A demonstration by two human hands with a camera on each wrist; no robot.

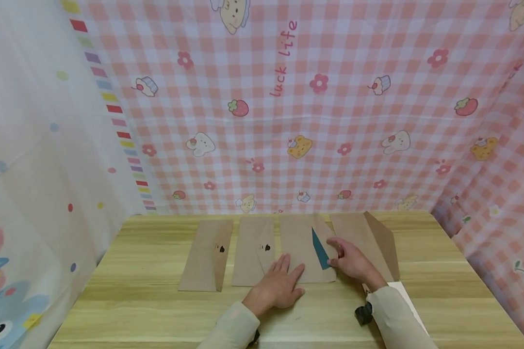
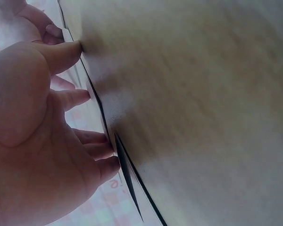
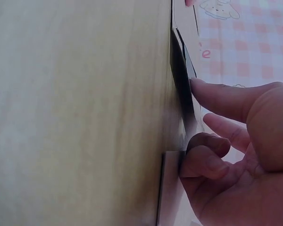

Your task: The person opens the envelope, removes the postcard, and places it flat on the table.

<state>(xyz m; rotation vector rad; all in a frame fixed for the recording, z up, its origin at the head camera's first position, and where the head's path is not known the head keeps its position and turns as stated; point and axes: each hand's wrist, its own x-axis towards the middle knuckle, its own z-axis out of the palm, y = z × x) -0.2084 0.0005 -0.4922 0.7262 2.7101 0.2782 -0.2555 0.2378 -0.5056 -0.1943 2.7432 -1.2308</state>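
Observation:
Several brown kraft envelopes lie in a row on the table. My left hand (image 1: 277, 287), fingers spread, rests on the lower edges of the second envelope (image 1: 246, 242) and the third envelope (image 1: 294, 242). Its fingertips (image 2: 89, 94) touch the paper in the left wrist view. A narrow teal triangle (image 1: 320, 249) shows on the third envelope; whether it is lining or a card I cannot tell. My right hand (image 1: 351, 260) is beside it, the thumb against its lower edge and the other fingers bent. In the right wrist view the thumb (image 3: 217, 96) meets a raised paper edge.
On the left is an envelope (image 1: 201, 257) with its printed flap folded over. The rightmost envelope (image 1: 353, 237) has its pointed flap (image 1: 382, 245) spread to the right. Something white (image 1: 408, 300) lies partly under the right sleeve. A patterned pink curtain (image 1: 262, 135) hangs behind the wooden table (image 1: 135, 300).

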